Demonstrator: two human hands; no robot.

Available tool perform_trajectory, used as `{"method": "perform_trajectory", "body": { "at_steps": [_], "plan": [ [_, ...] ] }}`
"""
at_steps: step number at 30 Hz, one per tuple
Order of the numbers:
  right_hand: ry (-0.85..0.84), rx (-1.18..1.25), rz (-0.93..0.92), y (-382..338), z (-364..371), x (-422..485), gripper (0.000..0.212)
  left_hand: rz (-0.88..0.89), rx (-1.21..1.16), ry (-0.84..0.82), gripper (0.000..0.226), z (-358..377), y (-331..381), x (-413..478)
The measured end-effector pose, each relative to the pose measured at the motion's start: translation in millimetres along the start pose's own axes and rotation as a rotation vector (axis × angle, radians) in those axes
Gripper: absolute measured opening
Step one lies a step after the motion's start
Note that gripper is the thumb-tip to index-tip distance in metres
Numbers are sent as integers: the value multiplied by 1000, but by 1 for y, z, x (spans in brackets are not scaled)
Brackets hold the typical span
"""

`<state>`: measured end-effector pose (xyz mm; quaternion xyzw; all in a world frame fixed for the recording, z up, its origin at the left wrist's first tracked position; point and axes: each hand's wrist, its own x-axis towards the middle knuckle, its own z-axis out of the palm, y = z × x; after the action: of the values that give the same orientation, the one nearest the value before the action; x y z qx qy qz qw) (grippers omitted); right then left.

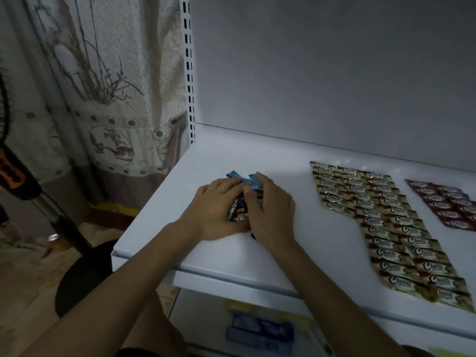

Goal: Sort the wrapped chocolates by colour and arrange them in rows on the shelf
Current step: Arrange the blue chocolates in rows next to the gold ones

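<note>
Head view: at the far left a patterned curtain (103,104) hangs, and in front of it stands the dark pole of a fan (59,217). To the right of them is the white shelf (322,228). Near its left end the left hand (211,212) lies on a small pile of blue chocolates (240,181). Its fingers are close together and bent over the pile. The right hand (271,212) holds the same pile from the other side, its fingers curved on top and its thumb pressed against the near wrappers. The blue wrapper ends stick out behind both hands. Well apart to the right, gold chocolates (394,235) lie flat in neat rows from the back of the shelf to the front edge. Beside them, at the right edge of the picture, dark red chocolates (448,207) lie in rows too.
</note>
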<state>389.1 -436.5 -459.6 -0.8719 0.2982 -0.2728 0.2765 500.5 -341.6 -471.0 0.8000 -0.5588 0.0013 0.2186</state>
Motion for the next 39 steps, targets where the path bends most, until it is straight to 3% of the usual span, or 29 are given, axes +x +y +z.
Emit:
{"method": "perform_trajectory", "body": {
  "at_steps": [5,11,17,26,32,34,39],
  "plan": [
    [90,52,7,1,-1,-3,53,1,14,125,72,1,0,-4],
    [90,22,-27,4,4,0,62,50,-316,242,35,-2,-4,-1],
    [55,-53,-23,8,2,-1,30,-150,-757,340,36,-14,-8,7],
    [79,-89,-89,7,4,-5,35,-450,-1234,483,25,-24,-11,13],
    [172,-96,-136,7,-2,5,47,-464,-1326,545,23,-25,-17,18],
    [114,-140,-137,6,-11,16,56,-468,-1298,557,24,-25,-22,20],
    [-362,-294,-21,5,-12,41,90,-436,-1260,530,23,-26,-24,18]
  ]
}}
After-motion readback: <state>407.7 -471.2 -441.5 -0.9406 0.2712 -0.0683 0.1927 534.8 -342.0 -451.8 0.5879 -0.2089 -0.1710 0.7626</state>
